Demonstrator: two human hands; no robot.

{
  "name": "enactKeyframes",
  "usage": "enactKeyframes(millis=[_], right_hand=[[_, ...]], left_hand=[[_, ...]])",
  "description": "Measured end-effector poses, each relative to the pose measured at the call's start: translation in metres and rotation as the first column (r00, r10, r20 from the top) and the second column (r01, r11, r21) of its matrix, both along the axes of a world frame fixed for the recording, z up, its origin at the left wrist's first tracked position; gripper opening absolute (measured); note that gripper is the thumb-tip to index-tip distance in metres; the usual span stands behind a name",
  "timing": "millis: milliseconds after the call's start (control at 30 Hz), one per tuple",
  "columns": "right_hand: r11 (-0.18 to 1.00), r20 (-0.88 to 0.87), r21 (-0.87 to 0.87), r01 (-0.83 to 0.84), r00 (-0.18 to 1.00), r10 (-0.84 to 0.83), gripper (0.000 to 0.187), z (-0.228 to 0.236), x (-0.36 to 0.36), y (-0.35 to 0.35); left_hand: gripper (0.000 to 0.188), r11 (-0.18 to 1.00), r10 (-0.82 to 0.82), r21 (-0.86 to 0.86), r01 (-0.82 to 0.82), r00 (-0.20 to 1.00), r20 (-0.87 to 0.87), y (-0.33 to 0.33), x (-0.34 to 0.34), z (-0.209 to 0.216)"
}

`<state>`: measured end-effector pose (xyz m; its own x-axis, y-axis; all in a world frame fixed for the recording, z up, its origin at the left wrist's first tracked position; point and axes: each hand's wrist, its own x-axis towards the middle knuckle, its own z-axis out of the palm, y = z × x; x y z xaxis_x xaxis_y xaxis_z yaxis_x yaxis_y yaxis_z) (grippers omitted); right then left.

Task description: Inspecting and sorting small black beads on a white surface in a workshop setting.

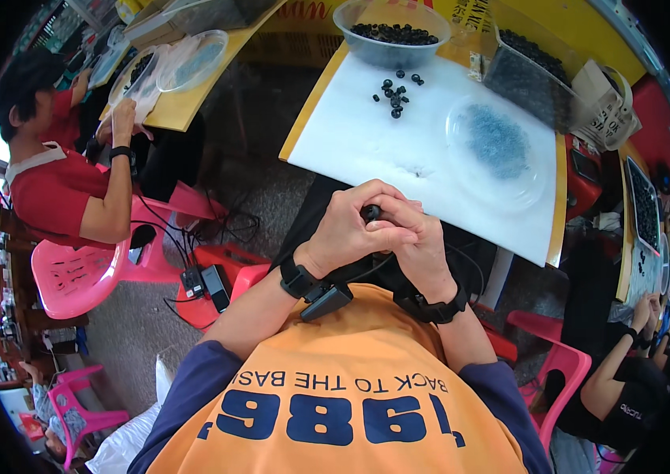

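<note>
My left hand (340,224) and my right hand (422,238) meet just off the near edge of the white-topped table (351,134). Between their closed fingers sits a small round black part (370,212), mostly covered, so its exact kind is hard to make out. Loose black parts of similar look (395,100) lie in a cluster farther up the table. To their right, a round clear plastic lid or plate (526,189) holds a spread of tiny bluish-grey pieces (497,141).
A clear bowl (393,54) of black parts stands at the far edge, beside a clear bin (528,93) of more. Co-workers sit left, in a red shirt (62,189), and right, in black (627,395). Pink chairs (82,276) and cables (185,245) are near.
</note>
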<state>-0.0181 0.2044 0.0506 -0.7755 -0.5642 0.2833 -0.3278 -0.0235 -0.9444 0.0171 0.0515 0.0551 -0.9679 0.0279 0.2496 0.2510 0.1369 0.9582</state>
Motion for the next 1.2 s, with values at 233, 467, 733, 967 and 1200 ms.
enactKeyframes(millis=[233, 467, 733, 967, 1200], right_hand=[[0.993, 0.297, -0.104, -0.056, 0.951, 0.085, 0.029, -0.003, -0.013, 0.003], [0.997, -0.043, -0.039, 0.06, 0.997, -0.061, 0.03, -0.006, -0.034, 0.009], [0.997, 0.1, 0.067, 0.043, 0.994, -0.05, 0.025, -0.007, -0.03, 0.004], [0.984, -0.098, 0.14, 0.113, 0.99, -0.1, 0.029, -0.017, -0.03, -0.004], [0.963, -0.295, 0.17, 0.207, 0.944, -0.15, 0.034, -0.024, -0.037, -0.003]], left_hand=[[0.042, 0.983, 0.006, 0.183, -0.017, 0.998, 0.062, 0.006, -0.006, 0.01], [0.015, 0.724, -0.223, 0.683, -0.093, 0.906, 0.359, -0.022, -0.007, -0.011], [0.015, 0.528, -0.3, 0.808, -0.259, 0.834, 0.464, -0.018, -0.015, -0.032], [0.015, 0.546, -0.323, 0.8, -0.248, 0.819, 0.474, -0.024, -0.015, -0.038], [0.013, 0.571, -0.338, 0.765, -0.297, 0.764, 0.549, -0.021, -0.022, -0.032]])
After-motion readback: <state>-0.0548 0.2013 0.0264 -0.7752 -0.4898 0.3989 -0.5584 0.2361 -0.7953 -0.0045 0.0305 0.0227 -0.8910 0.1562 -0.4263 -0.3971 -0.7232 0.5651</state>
